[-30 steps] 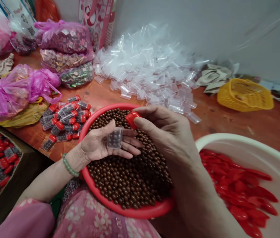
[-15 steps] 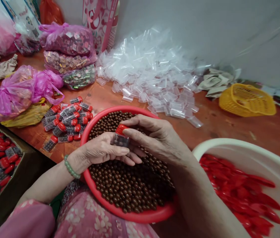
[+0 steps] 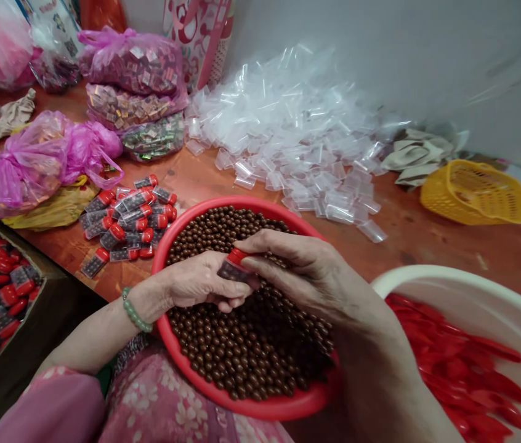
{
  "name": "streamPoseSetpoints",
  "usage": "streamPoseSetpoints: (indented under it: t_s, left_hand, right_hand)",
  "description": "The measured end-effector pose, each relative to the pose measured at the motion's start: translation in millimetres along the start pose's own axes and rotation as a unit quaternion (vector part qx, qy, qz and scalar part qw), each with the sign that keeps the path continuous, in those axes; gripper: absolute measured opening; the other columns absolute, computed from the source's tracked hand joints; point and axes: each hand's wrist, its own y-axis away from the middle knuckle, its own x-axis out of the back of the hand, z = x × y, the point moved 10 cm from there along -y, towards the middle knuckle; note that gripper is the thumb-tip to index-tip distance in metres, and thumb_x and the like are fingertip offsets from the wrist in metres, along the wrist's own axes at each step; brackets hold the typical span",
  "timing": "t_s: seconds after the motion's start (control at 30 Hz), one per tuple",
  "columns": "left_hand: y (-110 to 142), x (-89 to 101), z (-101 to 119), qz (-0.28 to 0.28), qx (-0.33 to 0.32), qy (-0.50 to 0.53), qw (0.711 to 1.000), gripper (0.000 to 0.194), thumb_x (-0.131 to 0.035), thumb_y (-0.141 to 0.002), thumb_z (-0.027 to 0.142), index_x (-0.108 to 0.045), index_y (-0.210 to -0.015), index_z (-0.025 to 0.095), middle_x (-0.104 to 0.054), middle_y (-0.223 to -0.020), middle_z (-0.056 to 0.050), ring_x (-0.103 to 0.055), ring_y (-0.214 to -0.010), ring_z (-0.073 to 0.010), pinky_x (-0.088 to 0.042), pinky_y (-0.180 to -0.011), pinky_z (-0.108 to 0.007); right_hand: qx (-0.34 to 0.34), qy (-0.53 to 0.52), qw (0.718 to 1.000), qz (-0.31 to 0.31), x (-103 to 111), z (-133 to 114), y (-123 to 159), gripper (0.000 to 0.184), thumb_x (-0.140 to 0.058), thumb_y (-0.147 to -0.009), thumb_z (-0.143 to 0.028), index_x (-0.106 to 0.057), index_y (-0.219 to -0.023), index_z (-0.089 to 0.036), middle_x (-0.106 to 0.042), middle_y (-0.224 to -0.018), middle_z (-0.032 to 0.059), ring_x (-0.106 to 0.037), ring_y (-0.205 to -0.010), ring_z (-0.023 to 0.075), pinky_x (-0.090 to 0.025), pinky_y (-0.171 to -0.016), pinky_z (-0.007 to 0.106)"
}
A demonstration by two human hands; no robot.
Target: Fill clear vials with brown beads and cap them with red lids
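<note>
A small clear plastic container [image 3: 233,271] with a red cap [image 3: 237,255] and dark balls inside is held between my two hands. My left hand [image 3: 205,280], a green bead bracelet at its wrist, has its fingers wrapped round the clear body. The thumb and forefinger of my right hand [image 3: 297,264] pinch the red cap end. Both hands are over a red basin [image 3: 163,344] filled with shiny brown chocolate balls [image 3: 237,351]. The container is tilted, cap toward the far side.
Capped containers [image 3: 126,221] lie piled left of the basin, with more in a cardboard box [image 3: 57,307]. Clear empty tubes [image 3: 297,135] are heaped behind. A white basin [image 3: 408,271] of red caps [image 3: 468,369], a yellow basket [image 3: 473,194] and pink bags [image 3: 34,166] stand around.
My left fingers, outstretched before, have curled round the container. The container has tilted and shifted slightly right and down; my right hand keeps its pinch on the cap. The view has shifted slightly.
</note>
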Motion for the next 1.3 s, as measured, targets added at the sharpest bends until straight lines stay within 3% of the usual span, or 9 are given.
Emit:
streamPoseSetpoints:
  t_s: [0.13,0.23,0.37,0.43,0.6,0.87,1.1,1.17,1.3]
  left_hand:
    - [0,1.0,-2,0.002,0.019,0.013,1.0,0.034,-0.083,-0.066,0.033,-0.059,-0.074,0.01,-0.052,-0.062,0.003,-0.047,-0.053,-0.0048,-0.037,-0.047,-0.018]
    - [0,4.7,-7,0.014,0.04,0.032,0.999,0.038,-0.085,-0.062,0.036,-0.06,-0.073,0.01,-0.056,-0.064,0.001,-0.053,-0.054,-0.0063,-0.042,-0.053,-0.02]
    - [-3,6.4,-3,0.025,0.019,0.066,0.997,0.041,-0.089,-0.058,0.037,-0.062,-0.071,0.01,-0.061,-0.067,-0.001,-0.061,-0.061,-0.0102,-0.047,-0.061,-0.023]
    - [-6,5.2,-1,0.026,0.006,0.086,0.996,0.042,-0.09,-0.056,0.037,-0.065,-0.074,0.009,-0.064,-0.069,-0.002,-0.063,-0.064,-0.0116,-0.048,-0.064,-0.024]
    - [-9,7.5,-1,0.039,-0.009,0.084,0.996,0.042,-0.092,-0.053,0.038,-0.066,-0.068,0.009,-0.065,-0.066,-0.002,-0.061,-0.062,-0.0105,-0.047,-0.063,-0.023]
    - [-8,9.0,-9,0.041,0.012,0.081,0.996,0.037,-0.091,-0.054,0.032,-0.064,-0.065,0.008,-0.062,-0.061,-0.002,-0.057,-0.058,-0.009,-0.044,-0.06,-0.023]
    - [-8,3.4,-3,0.019,0.004,0.097,0.995,0.043,-0.09,-0.054,0.043,-0.066,-0.067,0.009,-0.064,-0.062,-0.002,-0.059,-0.058,-0.0097,-0.047,-0.06,-0.021]
    - [-9,4.9,-1,0.019,-0.001,0.115,0.993,0.049,-0.082,-0.061,0.057,-0.066,-0.068,0.011,-0.064,-0.062,-0.003,-0.062,-0.06,-0.0131,-0.051,-0.062,-0.024]
    - [-12,12.7,-4,0.051,0.015,0.13,0.99,0.074,-0.041,-0.079,0.081,-0.064,-0.067,0.012,-0.06,-0.055,-0.006,-0.06,-0.054,-0.0155,-0.051,-0.055,-0.027]
  right_hand:
    - [-0.004,0.002,1.0,0.029,2,3,5,0.01,-0.058,-0.093,-0.023,-0.066,-0.094,-0.018,-0.069,-0.084,0.0023,-0.064,-0.072,0.0126,-0.051,-0.067,0.024]
    - [0.017,0.076,0.995,0.057,1,-3,13,0.017,-0.058,-0.093,-0.027,-0.062,-0.107,-0.017,-0.071,-0.098,0.0074,-0.067,-0.086,0.017,-0.054,-0.076,0.028]
    - [0.056,0.227,0.971,0.045,-16,-18,24,0.072,-0.064,-0.082,-0.058,-0.046,-0.132,-0.01,-0.064,-0.118,0.0202,-0.063,-0.108,0.03,-0.054,-0.088,0.042]
    - [0.062,0.288,0.953,0.067,-22,-22,25,0.082,-0.066,-0.079,-0.061,-0.041,-0.134,-0.007,-0.061,-0.12,0.0241,-0.061,-0.109,0.0347,-0.053,-0.089,0.048]
    - [0.087,0.359,0.918,0.143,-25,-27,25,0.058,-0.064,-0.081,-0.036,-0.045,-0.127,-0.008,-0.066,-0.107,0.0205,-0.064,-0.094,0.0325,-0.053,-0.082,0.048]
    - [0.131,0.376,0.902,0.167,-25,-34,27,0.061,-0.061,-0.079,-0.035,-0.043,-0.132,-0.012,-0.069,-0.103,0.0172,-0.067,-0.088,0.0295,-0.051,-0.078,0.043]
    - [0.122,0.365,0.91,0.155,-22,-34,27,0.06,-0.063,-0.079,-0.033,-0.044,-0.132,-0.012,-0.068,-0.106,0.0176,-0.066,-0.092,0.0295,-0.053,-0.081,0.043]
    - [0.115,0.362,0.914,0.144,-23,-32,26,0.065,-0.063,-0.081,-0.034,-0.041,-0.137,-0.01,-0.066,-0.109,0.0187,-0.064,-0.095,0.0299,-0.053,-0.082,0.044]
    - [0.11,0.375,0.913,0.118,-32,-27,24,0.074,-0.063,-0.082,-0.04,-0.035,-0.141,-0.005,-0.063,-0.115,0.023,-0.061,-0.099,0.0322,-0.052,-0.082,0.046]
